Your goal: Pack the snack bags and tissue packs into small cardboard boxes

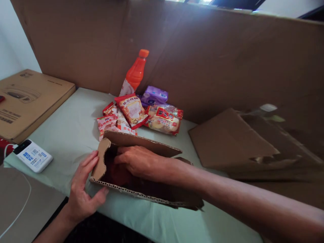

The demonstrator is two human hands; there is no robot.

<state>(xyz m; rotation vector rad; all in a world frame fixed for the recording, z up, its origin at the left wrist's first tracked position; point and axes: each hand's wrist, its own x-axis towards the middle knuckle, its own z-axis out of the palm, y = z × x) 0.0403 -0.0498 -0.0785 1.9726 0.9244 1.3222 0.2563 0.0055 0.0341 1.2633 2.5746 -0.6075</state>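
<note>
An open cardboard box (141, 197) with rough-cut edges lies on the pale green cloth. My left hand (84, 189) grips its left end, with fingers along the end flap and the thumb at the near side. Inside the box is my right hand (134, 160), its fingers curled and pointing down. Something dark reddish (120, 175) shows in shadow below them; what the fingertips hold, if anything, is hidden. Just behind the box are a red-edged snack packet (133, 111), a pink-and-white packet (107, 123) and a clear bag of round baked pieces (164, 118).
An orange drink bottle (135, 74) and a purple tissue pack (154, 95) stand at the back against a tall cardboard panel (202, 60). A flat carton (32, 98) and a white power bank (34, 157) with a cable lie left. At right sits another open carton (230, 138).
</note>
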